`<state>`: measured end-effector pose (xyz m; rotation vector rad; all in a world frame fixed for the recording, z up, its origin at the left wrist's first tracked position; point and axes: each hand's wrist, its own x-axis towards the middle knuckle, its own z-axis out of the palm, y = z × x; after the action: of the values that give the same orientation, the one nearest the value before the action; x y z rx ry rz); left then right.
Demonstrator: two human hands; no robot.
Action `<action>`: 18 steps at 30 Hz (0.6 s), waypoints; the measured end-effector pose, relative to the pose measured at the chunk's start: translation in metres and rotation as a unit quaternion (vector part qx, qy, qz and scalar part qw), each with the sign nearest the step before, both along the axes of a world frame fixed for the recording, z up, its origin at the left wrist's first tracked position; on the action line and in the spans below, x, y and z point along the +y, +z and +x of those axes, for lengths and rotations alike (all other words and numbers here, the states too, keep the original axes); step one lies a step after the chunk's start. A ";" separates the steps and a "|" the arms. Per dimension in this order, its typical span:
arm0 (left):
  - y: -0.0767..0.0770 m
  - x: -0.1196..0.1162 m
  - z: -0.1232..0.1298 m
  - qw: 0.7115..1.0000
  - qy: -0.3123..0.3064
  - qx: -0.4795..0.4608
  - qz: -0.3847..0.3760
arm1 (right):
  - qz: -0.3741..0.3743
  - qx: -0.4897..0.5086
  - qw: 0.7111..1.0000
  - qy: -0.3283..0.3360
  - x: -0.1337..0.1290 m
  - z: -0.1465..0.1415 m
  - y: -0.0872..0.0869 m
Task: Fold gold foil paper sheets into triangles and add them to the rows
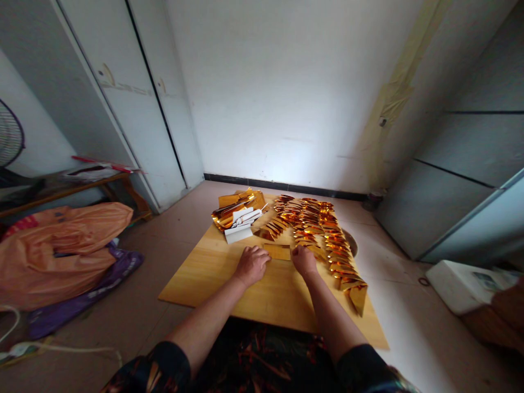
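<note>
A small rectangular sheet of gold foil paper [277,252] lies flat on the wooden board, between my two hands. My left hand [251,265] is at its left edge, fingers bent and close together, seeming to grip that edge. At the opposite edge my right hand [303,260] is closed in a pinch on the sheet; the thumb tip is partly hidden. Just beyond and to the right stand rows of folded gold foil pieces [335,245], overlapping one another. A loose heap of gold foil sheets [227,204] is at the back left, with white paper pieces [239,233] on and before it.
The wooden board [196,278] is in front of my body. An orange plastic bag [61,251] and a purple bag [88,292] lie on the floor to the left, near a low wooden bench [135,199]. A white foam box [458,286] stands at the right.
</note>
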<state>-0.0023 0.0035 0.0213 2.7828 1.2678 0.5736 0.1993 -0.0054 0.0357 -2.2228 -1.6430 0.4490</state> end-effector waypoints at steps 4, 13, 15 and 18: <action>-0.001 0.000 0.000 1.000 0.002 -0.002 -0.001 | 0.098 0.000 0.995 0.003 -0.008 -0.006 0.000; -0.001 0.006 0.000 1.000 0.015 -0.011 -0.019 | 0.047 0.101 0.983 0.145 0.017 -0.047 0.011; -0.001 0.010 -0.004 1.000 0.011 -0.019 -0.022 | 0.004 0.087 0.988 0.129 0.023 -0.047 0.010; -0.001 0.016 -0.013 0.999 -0.012 -0.027 -0.024 | -0.014 0.085 0.987 0.135 0.029 -0.044 0.009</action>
<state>-0.0149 0.0191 0.0201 2.7218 1.2192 0.6037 0.1555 0.0239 0.0450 -1.9266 -1.8601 0.7146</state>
